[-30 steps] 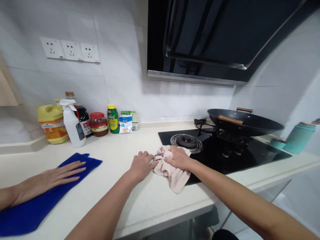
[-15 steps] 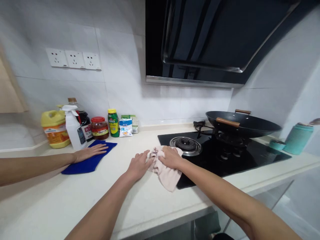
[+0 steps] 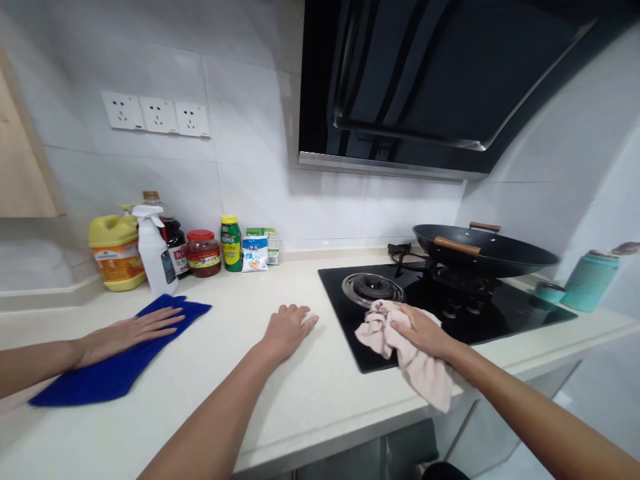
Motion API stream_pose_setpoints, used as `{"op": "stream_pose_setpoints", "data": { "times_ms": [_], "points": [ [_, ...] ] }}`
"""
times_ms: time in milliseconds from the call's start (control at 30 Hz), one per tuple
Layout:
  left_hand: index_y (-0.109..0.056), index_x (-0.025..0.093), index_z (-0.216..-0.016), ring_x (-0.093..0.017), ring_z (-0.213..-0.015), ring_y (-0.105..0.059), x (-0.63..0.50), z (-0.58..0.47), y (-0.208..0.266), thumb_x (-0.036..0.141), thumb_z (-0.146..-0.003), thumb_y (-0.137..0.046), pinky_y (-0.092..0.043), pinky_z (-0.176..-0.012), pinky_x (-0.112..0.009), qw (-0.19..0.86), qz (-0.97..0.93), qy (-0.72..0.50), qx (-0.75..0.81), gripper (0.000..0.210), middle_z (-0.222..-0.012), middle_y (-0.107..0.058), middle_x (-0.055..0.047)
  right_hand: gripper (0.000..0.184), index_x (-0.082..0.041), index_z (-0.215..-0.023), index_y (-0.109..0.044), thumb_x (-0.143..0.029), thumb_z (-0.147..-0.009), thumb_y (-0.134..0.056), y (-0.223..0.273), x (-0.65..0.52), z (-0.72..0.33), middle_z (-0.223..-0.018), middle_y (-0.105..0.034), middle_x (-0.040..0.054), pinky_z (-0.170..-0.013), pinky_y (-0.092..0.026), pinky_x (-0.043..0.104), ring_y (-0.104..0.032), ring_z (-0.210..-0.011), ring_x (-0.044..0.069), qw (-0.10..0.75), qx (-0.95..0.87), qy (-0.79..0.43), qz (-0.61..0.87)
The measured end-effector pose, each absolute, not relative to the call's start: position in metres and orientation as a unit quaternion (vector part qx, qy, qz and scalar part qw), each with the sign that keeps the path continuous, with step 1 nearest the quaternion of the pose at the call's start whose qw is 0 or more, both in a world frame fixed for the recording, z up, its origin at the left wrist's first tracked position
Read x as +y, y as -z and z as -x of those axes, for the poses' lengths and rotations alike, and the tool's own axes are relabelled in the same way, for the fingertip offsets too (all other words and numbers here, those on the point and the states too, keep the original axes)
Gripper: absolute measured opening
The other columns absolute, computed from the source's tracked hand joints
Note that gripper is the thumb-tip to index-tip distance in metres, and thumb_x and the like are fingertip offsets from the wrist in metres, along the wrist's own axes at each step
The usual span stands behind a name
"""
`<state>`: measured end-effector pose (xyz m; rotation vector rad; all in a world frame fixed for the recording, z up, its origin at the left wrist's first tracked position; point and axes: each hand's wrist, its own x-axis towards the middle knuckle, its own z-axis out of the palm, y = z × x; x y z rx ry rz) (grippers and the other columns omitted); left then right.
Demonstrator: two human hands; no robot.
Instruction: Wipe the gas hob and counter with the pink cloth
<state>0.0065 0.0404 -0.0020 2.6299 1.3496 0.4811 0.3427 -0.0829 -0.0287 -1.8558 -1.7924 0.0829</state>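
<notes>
My right hand (image 3: pixel 423 330) presses a crumpled pale pink cloth (image 3: pixel 425 370) against the front left part of the black gas stove (image 3: pixel 480 327). Its fingers bend over the bunched cloth, one end of which drapes across the stove's front edge onto the counter. My left hand (image 3: pixel 287 330) rests on the white countertop (image 3: pixel 280 413), left of the stove. It holds nothing; the fingers are slightly curled, with the thumb apart. At the left, another person's hand (image 3: pixel 135 333) lies flat on a blue cloth (image 3: pixel 107 380) spread on the counter.
Along the wall stand a yellow jug (image 3: pixel 117 257), a white spray bottle (image 3: pixel 156 253), a red-lidded jar (image 3: pixel 203 255), a green bottle (image 3: pixel 231 247) and a white packet (image 3: pixel 255 254). A wok (image 3: pixel 520 253) sits on the rear right burner, under the range hood (image 3: pixel 390 160).
My right hand has slid right with the pink cloth, from the stove's left edge onto its glass. My left hand has come off the cloth. The other person's hand and blue cloth moved nearer and left.
</notes>
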Motion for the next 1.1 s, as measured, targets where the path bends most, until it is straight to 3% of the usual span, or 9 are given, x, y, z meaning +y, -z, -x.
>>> {"op": "stream_pose_setpoints", "data": {
  "times_ms": [233, 367, 567, 700, 833, 933, 1100],
  "points": [
    [-0.061, 0.023, -0.127, -0.032, -0.116, -0.051, 0.038, -0.008, 0.0, 0.053, -0.097, -0.032, -0.04, -0.096, -0.044, 0.058, -0.878, -0.142, 0.453, 0.052, -0.129, -0.062, -0.01, 0.056, -0.015, -0.124, -0.056, -0.056, -0.091, -0.04, 0.05, -0.113, -0.403, -0.119, -0.065, 0.017, -0.092, -0.047, 0.042, -0.063, -0.108, 0.031, 0.264, -0.559, 0.074, 0.783],
    [-0.062, 0.023, -0.126, -0.033, -0.115, -0.052, 0.035, -0.008, -0.001, 0.053, -0.097, -0.031, -0.041, -0.094, -0.045, 0.041, -0.883, -0.131, 0.449, 0.051, -0.126, -0.062, -0.012, 0.045, -0.022, -0.115, -0.058, -0.056, -0.091, -0.041, 0.058, -0.124, -0.393, -0.111, -0.067, 0.0165, -0.087, -0.048, 0.046, -0.064, -0.102, 0.033, 0.281, -0.558, 0.103, 0.774],
    [-0.062, 0.024, -0.125, -0.032, -0.114, -0.052, 0.034, -0.011, 0.001, 0.054, -0.097, -0.032, -0.041, -0.093, -0.044, 0.026, -0.885, -0.117, 0.449, 0.051, -0.124, -0.061, -0.012, 0.04, -0.031, -0.126, -0.05, -0.05, -0.09, -0.05, 0.063, -0.134, -0.355, -0.127, -0.059, 0.0104, -0.101, -0.042, 0.056, -0.055, -0.12, 0.034, 0.318, -0.616, 0.086, 0.716],
    [-0.062, 0.024, -0.126, -0.033, -0.115, -0.051, 0.033, -0.013, 0.0, 0.054, -0.097, -0.032, -0.04, -0.093, -0.045, 0.033, -0.881, -0.121, 0.456, 0.051, -0.125, -0.061, -0.012, 0.042, -0.035, -0.129, -0.046, -0.046, -0.089, -0.056, 0.059, -0.137, -0.313, -0.136, -0.054, 0.0063, -0.106, -0.04, 0.054, -0.05, -0.127, 0.032, 0.302, -0.673, 0.044, 0.674],
    [-0.063, 0.025, -0.125, -0.032, -0.115, -0.051, 0.033, -0.014, 0.0, 0.055, -0.097, -0.031, -0.04, -0.094, -0.045, 0.047, -0.874, -0.128, 0.467, 0.052, -0.125, -0.061, -0.011, 0.049, -0.026, -0.131, -0.046, -0.045, -0.087, -0.059, 0.049, -0.129, -0.265, -0.146, -0.046, 0.0099, -0.114, -0.031, 0.053, -0.04, -0.136, 0.032, 0.268, -0.731, 0.014, 0.628],
    [-0.063, 0.026, -0.124, -0.032, -0.115, -0.051, 0.035, -0.013, 0.002, 0.056, -0.096, -0.031, -0.041, -0.093, -0.045, 0.055, -0.87, -0.139, 0.471, 0.052, -0.124, -0.062, -0.011, 0.042, -0.019, -0.122, -0.052, -0.042, -0.088, -0.057, 0.037, -0.115, -0.234, -0.148, -0.043, 0.0134, -0.117, -0.026, 0.051, -0.037, -0.138, 0.031, 0.243, -0.762, -0.004, 0.6],
    [-0.064, 0.027, -0.123, -0.032, -0.114, -0.052, 0.036, -0.012, 0.004, 0.056, -0.096, -0.032, -0.042, -0.093, -0.044, 0.064, -0.865, -0.163, 0.471, 0.051, -0.122, -0.062, -0.01, 0.033, -0.02, -0.113, -0.055, -0.042, -0.089, -0.056, 0.017, -0.091, -0.201, -0.139, -0.05, 0.0141, -0.111, -0.029, 0.05, -0.043, -0.129, 0.03, 0.215, -0.797, -0.018, 0.564]
  ]
}}
